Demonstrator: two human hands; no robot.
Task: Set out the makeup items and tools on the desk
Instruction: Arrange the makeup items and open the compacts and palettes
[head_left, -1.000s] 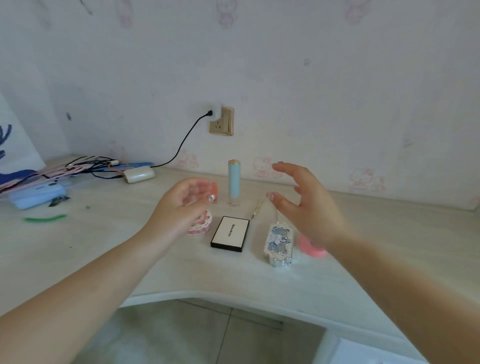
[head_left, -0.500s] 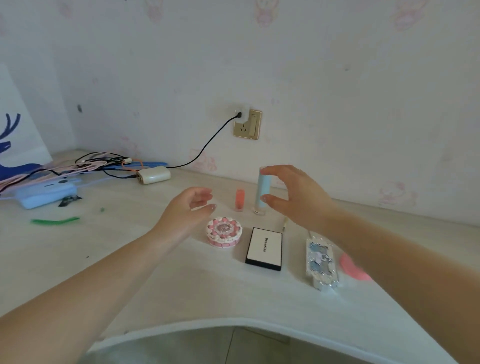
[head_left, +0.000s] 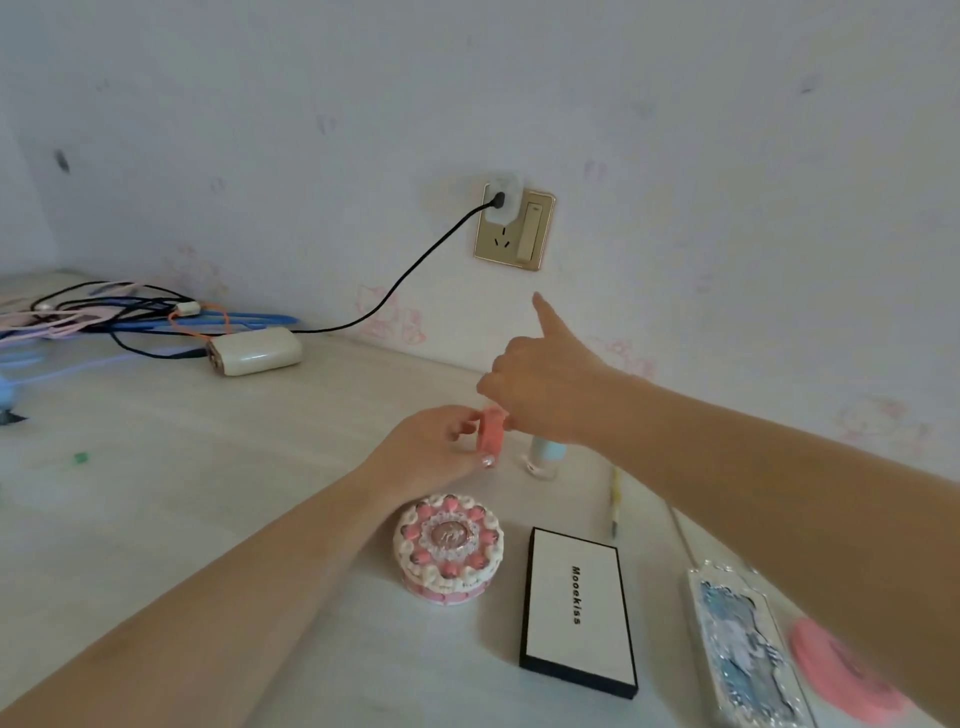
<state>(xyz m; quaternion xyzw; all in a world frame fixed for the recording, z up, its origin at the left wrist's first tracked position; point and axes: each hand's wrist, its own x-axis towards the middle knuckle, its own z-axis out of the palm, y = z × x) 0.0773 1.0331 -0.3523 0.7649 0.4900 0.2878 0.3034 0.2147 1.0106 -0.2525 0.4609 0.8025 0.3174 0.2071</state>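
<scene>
Mostly laid out already: cake-shaped compact (head_left: 449, 552), white palette box (head_left: 575, 609), jewelled case (head_left: 744, 657), pink puff (head_left: 841, 675) lying along the desk (head_left: 182, 493). Left hand (head_left: 431, 451) pinching small coral tube (head_left: 491, 430), upright, not yet released. Right hand (head_left: 540, 387) curled, forefinger raised, above blue bottle (head_left: 546, 454); hold on it unclear.

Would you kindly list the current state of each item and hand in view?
Left hand: pinches the small coral tube.
Right hand: grips the light blue tube, index finger raised.
Cake-shaped compact: closed.
White palette box: closed, lying flat.
Charger: plugged into the wall socket.
</scene>
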